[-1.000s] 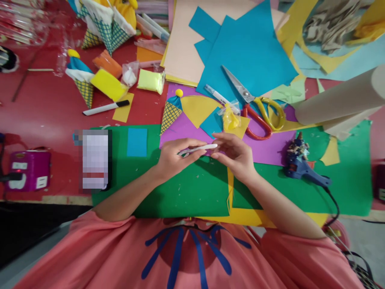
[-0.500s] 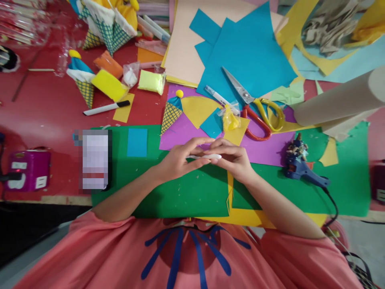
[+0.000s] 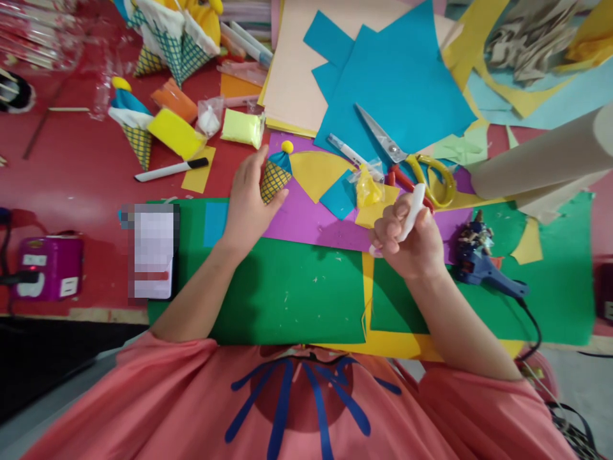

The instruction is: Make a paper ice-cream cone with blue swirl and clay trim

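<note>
My left hand [image 3: 251, 198] is curled around a small checkered cone [image 3: 276, 180] with a blue top and a yellow ball. Its thumb lies along the cone's lower right side, and the cone's tip is hidden by the hand. Between the thumb and curled fingers of my right hand [image 3: 407, 233] is a white strip of soft clay [image 3: 414, 211], one end sticking up. Under both hands lie a purple sheet [image 3: 316, 220] and a green sheet [image 3: 297, 294]. A yellow paper fan shape [image 3: 317, 172] and a blue paper piece [image 3: 339, 195] sit right of the cone.
Open scissors [image 3: 393, 152] lie behind my right hand, beside a bag of yellow clay [image 3: 368, 190]. A blue glue gun [image 3: 483, 268] with a cord rests at right, a paper roll [image 3: 541, 153] behind it. A phone [image 3: 153, 255] and another cone [image 3: 136, 137] are at left.
My hands have parted from the white clay strip they held together. The left hand has moved up and left to the cone; the right has moved right and up with the strip.
</note>
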Available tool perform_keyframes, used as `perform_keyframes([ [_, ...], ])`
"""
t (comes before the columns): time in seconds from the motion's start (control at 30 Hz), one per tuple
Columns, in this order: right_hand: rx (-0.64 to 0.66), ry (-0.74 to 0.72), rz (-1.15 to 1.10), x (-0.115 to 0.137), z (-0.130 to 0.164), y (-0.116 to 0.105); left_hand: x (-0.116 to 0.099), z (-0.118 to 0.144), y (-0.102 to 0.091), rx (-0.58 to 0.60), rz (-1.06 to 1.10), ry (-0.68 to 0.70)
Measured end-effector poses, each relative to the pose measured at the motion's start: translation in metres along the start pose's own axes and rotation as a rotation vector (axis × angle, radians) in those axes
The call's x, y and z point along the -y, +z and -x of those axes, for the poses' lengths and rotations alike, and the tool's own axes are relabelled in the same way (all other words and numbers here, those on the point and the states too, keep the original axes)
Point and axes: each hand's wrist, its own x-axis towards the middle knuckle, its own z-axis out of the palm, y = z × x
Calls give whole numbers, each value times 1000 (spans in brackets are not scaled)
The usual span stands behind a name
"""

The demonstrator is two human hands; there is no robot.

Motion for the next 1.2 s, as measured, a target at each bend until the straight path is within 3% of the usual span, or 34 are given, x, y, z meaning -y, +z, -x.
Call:
perform_keyframes([
  [0.1,19,-6,80,-1,1,1,-3,1,2,16,40,-36],
  [0.2,-31,-42,245,-4,5,2,-14,5,6,19,284,-100],
  [0.33,-91,-123,546,-9,11,4,-33,17,18,260,864,-223],
  [0.4,-80,-193,718,-11,13,4,-43,25,25,398,1045,-333],
  [0.47,-42,-282,871,-11,14,5,-49,32,31,459,1132,-391],
  [0.57,13,-377,1024,-11,14,6,-52,37,34,447,1140,-390],
  [0.7,49,-401,1119,-12,14,7,-52,39,34,443,1059,-342],
  [1.0,94,-461,1178,-15,15,7,-52,45,35,469,917,-317],
  [1.2,79,-425,1188,-14,15,9,-52,45,32,458,855,-257],
])
